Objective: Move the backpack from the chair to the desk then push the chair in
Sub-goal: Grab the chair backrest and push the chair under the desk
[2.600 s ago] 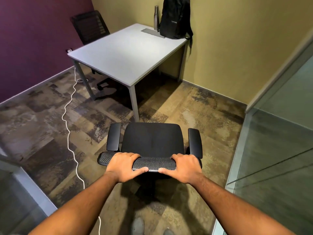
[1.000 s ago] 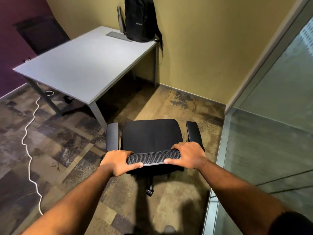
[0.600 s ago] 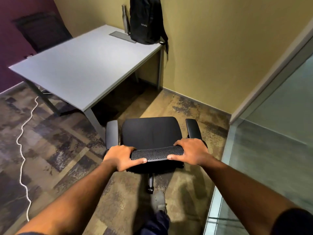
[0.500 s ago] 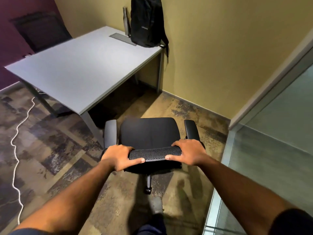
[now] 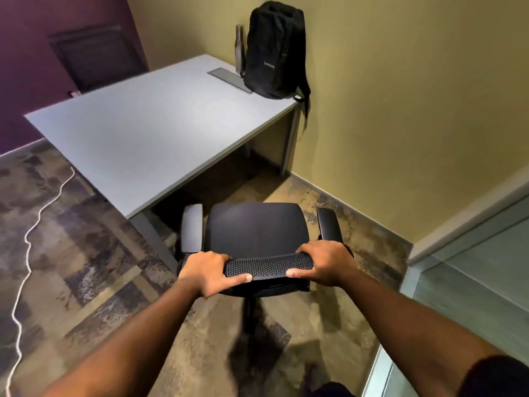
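Note:
A black backpack [image 5: 273, 51] stands upright on the far right corner of the white desk [image 5: 148, 130], leaning at the yellow wall. The black office chair [image 5: 256, 229] stands on the carpet just off the desk's near right corner, its seat bare and its left armrest close to the desk leg. My left hand [image 5: 207, 272] grips the left end of the chair's mesh backrest top. My right hand [image 5: 325, 263] grips its right end.
A metal bottle [image 5: 240, 48] and a grey cable hatch [image 5: 230, 80] sit beside the backpack. A second dark chair [image 5: 97, 57] stands behind the desk at the purple wall. A white cable [image 5: 27, 245] snakes over the floor at left. A glass partition [image 5: 463, 296] runs along the right.
The chair has rolled forward with both hands on its backrest. It now stands nearer the desk's right side, and the desk looks closer.

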Demonstrator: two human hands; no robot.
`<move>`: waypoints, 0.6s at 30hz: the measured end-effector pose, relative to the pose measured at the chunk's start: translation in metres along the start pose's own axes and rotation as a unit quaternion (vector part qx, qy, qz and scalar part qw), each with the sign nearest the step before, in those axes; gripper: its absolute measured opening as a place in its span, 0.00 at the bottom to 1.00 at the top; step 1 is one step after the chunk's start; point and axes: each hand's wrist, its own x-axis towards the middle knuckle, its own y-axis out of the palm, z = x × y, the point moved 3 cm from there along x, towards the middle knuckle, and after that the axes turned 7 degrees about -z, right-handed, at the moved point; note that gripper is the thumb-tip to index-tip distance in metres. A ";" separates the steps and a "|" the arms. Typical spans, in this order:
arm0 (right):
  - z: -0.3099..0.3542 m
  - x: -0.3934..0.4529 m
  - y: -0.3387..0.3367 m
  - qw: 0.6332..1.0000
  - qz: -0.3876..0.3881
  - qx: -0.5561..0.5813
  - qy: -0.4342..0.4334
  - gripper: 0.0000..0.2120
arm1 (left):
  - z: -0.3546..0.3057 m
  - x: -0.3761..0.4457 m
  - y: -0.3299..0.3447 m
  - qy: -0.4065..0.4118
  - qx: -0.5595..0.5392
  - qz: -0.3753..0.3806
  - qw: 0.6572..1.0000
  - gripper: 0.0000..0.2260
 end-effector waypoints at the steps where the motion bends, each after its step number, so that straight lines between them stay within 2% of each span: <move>1: -0.010 0.011 -0.001 1.000 0.004 -0.002 -0.007 0.43 | -0.002 0.009 0.001 -0.009 0.001 -0.002 1.000 0.44; 5: -0.048 0.055 -0.010 0.999 0.008 -0.006 -0.052 0.46 | -0.013 0.046 0.007 -0.048 -0.007 -0.012 0.999 0.43; 12: -0.126 0.121 -0.024 0.988 0.017 -0.007 -0.153 0.45 | -0.054 0.108 0.013 -0.134 0.004 -0.004 0.991 0.45; 18: -0.175 0.185 -0.035 0.976 0.020 -0.016 -0.216 0.47 | -0.080 0.156 0.019 -0.212 0.001 -0.030 0.977 0.42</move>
